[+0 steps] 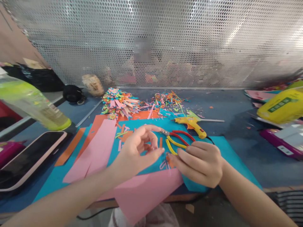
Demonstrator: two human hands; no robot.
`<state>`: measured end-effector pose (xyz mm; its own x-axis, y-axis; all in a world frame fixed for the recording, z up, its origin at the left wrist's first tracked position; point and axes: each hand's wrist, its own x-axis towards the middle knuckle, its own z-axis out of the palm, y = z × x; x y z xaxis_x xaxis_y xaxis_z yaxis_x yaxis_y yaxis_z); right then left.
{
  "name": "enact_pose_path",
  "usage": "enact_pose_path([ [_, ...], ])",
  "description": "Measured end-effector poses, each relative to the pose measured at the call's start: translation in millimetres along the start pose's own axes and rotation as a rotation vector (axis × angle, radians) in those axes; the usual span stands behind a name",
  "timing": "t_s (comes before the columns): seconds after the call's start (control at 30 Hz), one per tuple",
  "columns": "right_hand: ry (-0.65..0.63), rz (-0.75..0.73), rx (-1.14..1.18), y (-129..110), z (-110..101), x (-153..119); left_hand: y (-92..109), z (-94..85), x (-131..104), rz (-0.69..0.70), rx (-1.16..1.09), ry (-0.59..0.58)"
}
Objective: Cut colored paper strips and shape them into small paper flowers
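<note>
My left hand (pixel 142 149) hovers over the blue paper in the middle, its fingers curled and apart, with nothing visible between them. Just right of it, my right hand (pixel 201 162) has its fingers pinched together beside a small orange paper piece (pixel 170 161) and thin pink loops (pixel 163 164); whether it grips them is unclear. Pliers (pixel 181 138) with red and yellow handles lie between and behind the hands. Pink paper strips (pixel 99 151) and a large pink sheet (pixel 149 192) are on the left and in front.
Behind stand a layered paper decoration (pixel 118 104), a heap of paper scraps (pixel 168 101) and a yellow glue gun (pixel 191 123). A phone (pixel 33 157) and green bottle (pixel 33 104) are at the left; a yellow package (pixel 281 107) and purple item (pixel 279 143) at the right.
</note>
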<state>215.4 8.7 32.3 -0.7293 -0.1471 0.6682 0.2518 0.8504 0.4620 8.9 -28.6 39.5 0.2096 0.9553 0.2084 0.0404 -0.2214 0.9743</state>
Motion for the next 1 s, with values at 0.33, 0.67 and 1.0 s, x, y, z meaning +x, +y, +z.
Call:
enact_pose_path([
  [0.33, 0.115, 1.083, 0.82, 0.9, 19.4, 4.3, 0.4, -37.7, 30.9, 0.301, -0.393, 0.578],
  [0.67, 0.009, 1.196, 1.218, -2.7, 19.6, 5.1, -5.6, -11.8, 13.1, 0.115, 0.245, 0.093],
  [1.0, -0.139, 1.105, 1.156, -3.2, 17.4, 5.0, -4.8, -13.3, 10.7, 0.26, 0.575, 0.051],
])
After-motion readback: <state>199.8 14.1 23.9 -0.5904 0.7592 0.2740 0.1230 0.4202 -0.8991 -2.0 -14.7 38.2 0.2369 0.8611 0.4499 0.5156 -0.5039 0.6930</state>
